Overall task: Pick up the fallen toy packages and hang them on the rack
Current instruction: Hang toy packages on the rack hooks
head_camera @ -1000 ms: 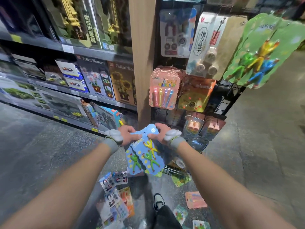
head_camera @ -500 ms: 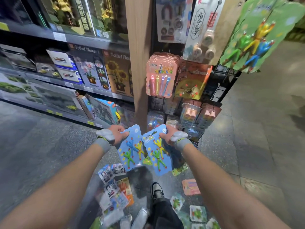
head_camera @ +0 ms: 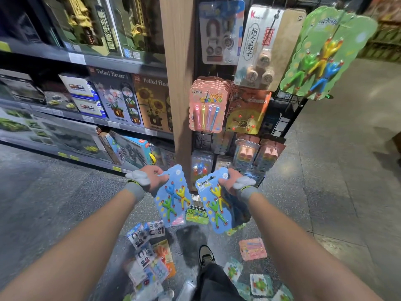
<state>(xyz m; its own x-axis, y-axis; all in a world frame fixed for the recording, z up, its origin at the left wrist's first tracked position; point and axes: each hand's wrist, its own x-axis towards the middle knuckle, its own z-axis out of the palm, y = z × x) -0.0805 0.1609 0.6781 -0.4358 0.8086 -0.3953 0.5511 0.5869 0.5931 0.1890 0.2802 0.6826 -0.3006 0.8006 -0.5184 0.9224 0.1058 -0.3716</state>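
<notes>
Head view, shop aisle, speckled grey floor (head_camera: 54, 203) across lower frame, boxed-toy shelves (head_camera: 86, 59) upper left, wire rack (head_camera: 281, 124) of hanging packs centre right, fallen packages (head_camera: 145, 253) strewn lower centre, left hand (head_camera: 152, 179) grip pinching left blue package (head_camera: 173, 203) mid-frame, right hand (head_camera: 232, 181) grip pinching right blue package (head_camera: 217, 207) just beside it

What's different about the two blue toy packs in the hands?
The left pack, held by the left hand, shows blue, yellow and green climbers; the right pack, held by the right hand, shows only yellow and green. The right pack hangs lower than the left pack. Both are blue cards with wavy edges.
</notes>
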